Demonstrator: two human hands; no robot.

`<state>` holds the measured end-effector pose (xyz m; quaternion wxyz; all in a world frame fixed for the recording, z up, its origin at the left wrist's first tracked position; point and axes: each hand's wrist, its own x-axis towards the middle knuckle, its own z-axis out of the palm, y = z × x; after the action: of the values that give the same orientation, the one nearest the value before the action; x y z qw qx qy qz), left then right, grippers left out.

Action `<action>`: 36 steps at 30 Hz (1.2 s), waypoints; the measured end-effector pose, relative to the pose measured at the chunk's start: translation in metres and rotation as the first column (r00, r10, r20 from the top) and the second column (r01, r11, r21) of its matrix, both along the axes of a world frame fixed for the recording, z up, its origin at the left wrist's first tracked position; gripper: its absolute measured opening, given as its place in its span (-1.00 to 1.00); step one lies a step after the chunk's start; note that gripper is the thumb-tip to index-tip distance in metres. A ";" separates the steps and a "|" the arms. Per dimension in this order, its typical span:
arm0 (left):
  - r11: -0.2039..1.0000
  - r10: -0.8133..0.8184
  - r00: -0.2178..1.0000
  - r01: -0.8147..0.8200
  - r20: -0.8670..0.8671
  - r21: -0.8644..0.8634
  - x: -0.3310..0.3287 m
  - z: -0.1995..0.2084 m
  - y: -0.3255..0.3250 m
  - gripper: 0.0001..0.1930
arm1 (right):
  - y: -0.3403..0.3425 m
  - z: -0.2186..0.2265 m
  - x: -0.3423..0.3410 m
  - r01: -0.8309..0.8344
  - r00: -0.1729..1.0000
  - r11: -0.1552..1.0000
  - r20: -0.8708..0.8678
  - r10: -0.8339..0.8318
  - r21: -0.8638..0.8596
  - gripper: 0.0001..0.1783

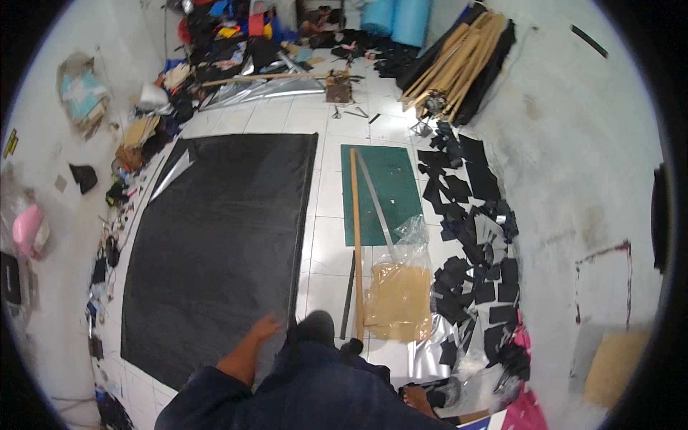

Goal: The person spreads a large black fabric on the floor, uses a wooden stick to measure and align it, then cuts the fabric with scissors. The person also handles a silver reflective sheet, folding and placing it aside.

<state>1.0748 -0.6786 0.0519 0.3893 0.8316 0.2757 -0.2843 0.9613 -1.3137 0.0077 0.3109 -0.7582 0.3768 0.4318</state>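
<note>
White-tiled floor (326, 236), left hand (264, 328) open beside black sheet (215, 251)

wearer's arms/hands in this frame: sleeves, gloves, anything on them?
Only the left hand and forearm clearly show: bare, no glove, no watch or ring visible. No sleeve reaches the forearm. Below it, dark navy clothing covers the body. The right hand is not in view.

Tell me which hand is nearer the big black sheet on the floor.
Left. The left hand is at the near right edge of the black sheet, seemingly touching it. No right hand is clearly in view; dark clothing covers that side.
</note>
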 end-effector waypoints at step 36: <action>0.992 0.122 0.925 -0.101 -0.359 0.077 0.502 -0.063 0.139 -0.40 | 0.323 0.054 1.251 -0.465 0.746 0.884 0.557 0.366 0.043 -0.72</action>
<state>1.5767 -0.5396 -0.0113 0.3234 0.7586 0.3975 -0.4024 2.2121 -0.9912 0.0622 0.3653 -0.8814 0.0561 0.2943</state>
